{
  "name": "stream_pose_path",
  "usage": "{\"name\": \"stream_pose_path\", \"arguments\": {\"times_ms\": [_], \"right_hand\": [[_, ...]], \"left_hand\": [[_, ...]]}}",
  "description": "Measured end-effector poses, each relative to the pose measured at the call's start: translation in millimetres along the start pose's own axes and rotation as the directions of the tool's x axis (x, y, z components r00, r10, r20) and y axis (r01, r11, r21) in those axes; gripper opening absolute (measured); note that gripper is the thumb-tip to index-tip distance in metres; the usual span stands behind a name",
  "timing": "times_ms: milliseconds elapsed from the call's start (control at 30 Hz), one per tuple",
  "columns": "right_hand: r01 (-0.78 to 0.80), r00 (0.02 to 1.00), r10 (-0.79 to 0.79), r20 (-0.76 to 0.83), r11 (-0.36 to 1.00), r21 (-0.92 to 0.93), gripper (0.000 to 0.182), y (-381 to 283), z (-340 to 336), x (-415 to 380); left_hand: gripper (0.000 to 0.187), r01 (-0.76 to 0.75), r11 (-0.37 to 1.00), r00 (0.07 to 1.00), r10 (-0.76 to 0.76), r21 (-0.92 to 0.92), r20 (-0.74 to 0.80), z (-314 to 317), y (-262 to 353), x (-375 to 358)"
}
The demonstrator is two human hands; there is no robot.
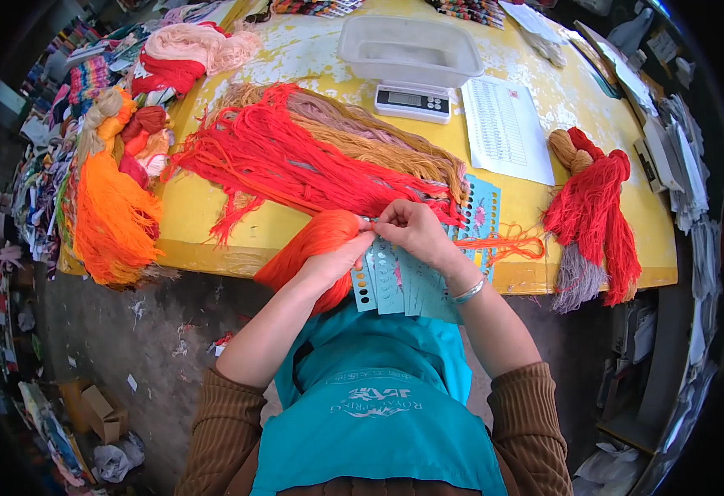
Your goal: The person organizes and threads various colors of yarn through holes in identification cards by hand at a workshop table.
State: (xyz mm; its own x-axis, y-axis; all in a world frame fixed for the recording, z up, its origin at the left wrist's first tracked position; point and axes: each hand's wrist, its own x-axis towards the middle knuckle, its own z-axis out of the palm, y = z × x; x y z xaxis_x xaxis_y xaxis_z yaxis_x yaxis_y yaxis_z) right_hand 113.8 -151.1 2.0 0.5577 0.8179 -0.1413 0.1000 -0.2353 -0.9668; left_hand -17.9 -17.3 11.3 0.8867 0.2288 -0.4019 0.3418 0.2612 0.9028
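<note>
A thick orange-red skein of thread (308, 244) hangs over the table's front edge, and my left hand (339, 258) is closed on its right end. Fingertips of my right hand (418, 231) are pinched together against those of my left, at the end of the skein. The thread between them is too small to see clearly. Loose orange strands (502, 245) come out to the right from beneath my right hand. Under both hands lie blue-green cards (389, 285) with rows of punched holes and a pink flower print. Long red threads (296, 153) reach the cards from behind.
Tan and mauve threads (378, 136) lie beyond the red ones. A digital scale (413, 102) bears a clear plastic tub (410, 50), beside a printed sheet (506, 128). Red skeins (593, 194) lie at right; orange (114, 215) and pink skeins (192, 48) lie at left.
</note>
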Motion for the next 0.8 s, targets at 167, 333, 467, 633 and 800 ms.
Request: {"name": "stream_pose_path", "arguments": {"times_ms": [167, 333, 467, 633, 800], "right_hand": [[0.032, 0.999, -0.032, 0.015, 0.999, -0.036, 0.012, 3, 1, 0], [0.008, 0.999, -0.008, -0.048, 1.000, -0.005, 0.014, 8, 1, 2], [-0.001, 0.998, 0.002, -0.056, 1.000, 0.015, 0.014, 5, 1, 1], [0.026, 1.000, -0.024, -0.016, 0.990, 0.137, 0.014, 1, 4, 0], [0.027, 0.999, -0.029, 0.026, 0.997, 0.078, 0.019, -1, 4, -2]], "left_hand": [[0.019, -0.028, 0.998, 1.000, 0.028, 0.055, -0.005, 1, 0, -2], [0.017, 0.015, 0.998, 0.998, -0.019, -0.060, -0.064, -3, -1, -1], [0.017, 0.041, 0.993, 0.999, -0.044, -0.107, -0.025, -9, 3, 0], [0.017, 0.026, 0.998, 1.000, -0.026, -0.056, -0.001, -7, -2, 3], [0.019, 0.030, 0.997, 0.999, -0.032, -0.075, -0.021, -7, -1, -1]]}}
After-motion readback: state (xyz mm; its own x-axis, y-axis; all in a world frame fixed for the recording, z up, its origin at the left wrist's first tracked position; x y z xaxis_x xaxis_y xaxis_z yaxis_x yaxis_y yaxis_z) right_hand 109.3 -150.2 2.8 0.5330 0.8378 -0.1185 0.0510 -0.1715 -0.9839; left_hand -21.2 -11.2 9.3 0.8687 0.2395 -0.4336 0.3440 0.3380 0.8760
